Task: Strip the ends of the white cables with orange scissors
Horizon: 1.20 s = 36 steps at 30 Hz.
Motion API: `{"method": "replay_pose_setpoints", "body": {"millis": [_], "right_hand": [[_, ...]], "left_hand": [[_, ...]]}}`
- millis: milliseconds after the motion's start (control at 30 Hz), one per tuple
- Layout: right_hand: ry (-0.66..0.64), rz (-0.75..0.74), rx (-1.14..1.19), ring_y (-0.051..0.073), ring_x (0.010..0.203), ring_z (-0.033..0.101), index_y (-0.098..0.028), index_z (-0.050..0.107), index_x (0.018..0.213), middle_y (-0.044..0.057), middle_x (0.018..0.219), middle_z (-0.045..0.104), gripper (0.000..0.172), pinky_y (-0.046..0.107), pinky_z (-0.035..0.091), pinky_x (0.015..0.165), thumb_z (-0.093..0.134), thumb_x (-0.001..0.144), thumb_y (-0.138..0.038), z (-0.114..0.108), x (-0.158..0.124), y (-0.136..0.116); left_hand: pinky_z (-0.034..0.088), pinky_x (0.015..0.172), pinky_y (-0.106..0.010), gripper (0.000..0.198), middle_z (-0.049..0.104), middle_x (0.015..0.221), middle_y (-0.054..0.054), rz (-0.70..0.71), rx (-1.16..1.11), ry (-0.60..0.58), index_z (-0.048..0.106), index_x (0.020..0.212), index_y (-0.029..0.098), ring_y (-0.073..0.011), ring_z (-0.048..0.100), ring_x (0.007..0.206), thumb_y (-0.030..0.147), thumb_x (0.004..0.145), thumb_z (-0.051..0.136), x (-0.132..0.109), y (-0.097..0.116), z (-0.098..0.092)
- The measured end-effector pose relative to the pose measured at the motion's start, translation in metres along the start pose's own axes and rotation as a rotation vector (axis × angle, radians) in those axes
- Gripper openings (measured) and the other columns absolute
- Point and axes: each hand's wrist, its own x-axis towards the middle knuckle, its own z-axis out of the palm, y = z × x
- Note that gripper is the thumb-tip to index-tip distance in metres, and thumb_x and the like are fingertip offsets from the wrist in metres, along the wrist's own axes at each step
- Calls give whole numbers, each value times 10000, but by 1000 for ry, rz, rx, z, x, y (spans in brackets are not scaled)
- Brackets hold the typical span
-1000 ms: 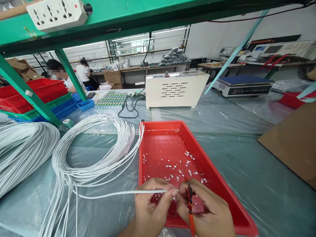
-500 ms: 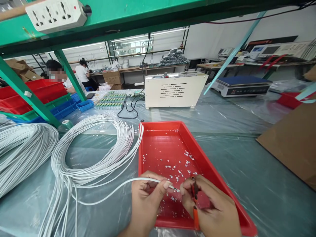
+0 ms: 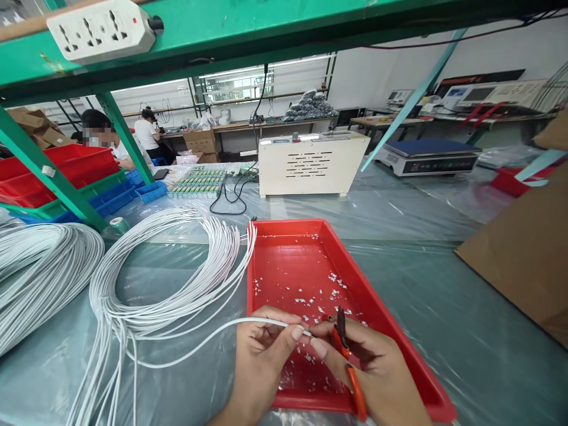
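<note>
My left hand (image 3: 268,355) is closed, pinching a white cable (image 3: 208,338) just behind its end, between thumb and fingers. The cable runs left from there to a coiled bundle of white cables (image 3: 164,302). Orange-handled pliers (image 3: 354,378) rest in my right hand (image 3: 377,367), dark jaws pointing up. That hand's thumb and forefinger meet at the cable's tip, touching it close to the left fingertips. The tip itself is mostly hidden by the fingers. Both hands are over the near part of a red tray (image 3: 386,313), where small white and silvery scraps (image 3: 337,281) lie scattered.
Another cable coil (image 3: 44,278) lies at far left. Behind the tray stands a cream machine (image 3: 310,165), with a weighing scale (image 3: 430,157) to its right. A cardboard box (image 3: 519,260) is on the right. Overhead runs a green beam (image 3: 266,29). Two people sit beyond the bench.
My right thumb and forefinger have moved left onto the cable's tip, covering the exposed end seen before. The pliers have tipped, so their dark jaws now stand up in view.
</note>
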Motion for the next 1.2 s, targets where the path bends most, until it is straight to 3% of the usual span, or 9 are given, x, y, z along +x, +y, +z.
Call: {"method": "replay_pose_setpoints", "body": {"millis": [133, 400, 567, 700, 867, 967, 1067, 1200], "right_hand": [[-25, -11, -9, 169, 543, 528, -162, 660, 700, 16, 603, 581, 106, 229, 430, 502, 634, 747, -253, 0, 0, 0], [16, 130, 83, 122, 430, 403, -160, 602, 586, -23, 488, 474, 182, 205, 342, 409, 661, 691, -296, 2, 0, -7], [112, 47, 119, 122, 448, 455, -172, 639, 606, -27, 503, 498, 81, 184, 365, 415, 663, 670, -217, 5, -1, -10], [144, 80, 163, 121, 456, 486, -192, 671, 668, -42, 477, 487, 21, 166, 394, 429, 668, 674, -212, 5, -4, -7], [154, 44, 82, 204, 721, 609, -192, 652, 885, 45, 797, 635, 173, 247, 503, 647, 622, 715, -205, -8, 0, 6], [124, -98, -3, 203, 835, 583, -203, 595, 804, 45, 900, 614, 175, 237, 485, 714, 579, 666, -95, -17, 5, 12], [121, -144, 26, 151, 663, 552, -207, 499, 705, -2, 722, 565, 157, 181, 467, 591, 550, 668, -63, -22, 8, 9], [92, -22, 157, 130, 522, 493, -195, 493, 697, -15, 609, 536, 128, 172, 439, 496, 602, 692, -128, -22, 7, 6]], "left_hand": [[472, 594, -182, 79, 671, 629, -6, -1, 2, -3, 646, 719, 146, -109, 620, 606, 212, 696, 683, -1, 0, 1], [480, 616, -202, 93, 698, 677, -18, -84, -127, -72, 640, 757, 152, -119, 642, 617, 208, 700, 686, 1, -1, 2], [471, 634, -185, 125, 691, 660, -8, -200, -316, -128, 628, 786, 149, -100, 638, 621, 170, 687, 702, 3, -6, 3], [466, 646, -184, 124, 683, 663, -8, -181, -301, -93, 623, 781, 142, -97, 635, 625, 171, 691, 702, 4, -7, 2], [474, 666, -204, 112, 678, 743, -21, -153, -255, -66, 613, 823, 140, -104, 631, 664, 170, 728, 667, 3, -4, 0], [484, 655, -220, 118, 664, 737, -21, -159, -239, -52, 606, 836, 136, -117, 633, 666, 182, 740, 655, 3, -3, -1], [485, 655, -222, 119, 657, 724, -24, -157, -232, -68, 603, 842, 132, -119, 631, 664, 190, 748, 647, 3, -3, -1], [488, 641, -222, 117, 642, 718, -15, -178, -225, -82, 604, 833, 134, -116, 630, 644, 203, 748, 647, 3, -4, -1]]}}
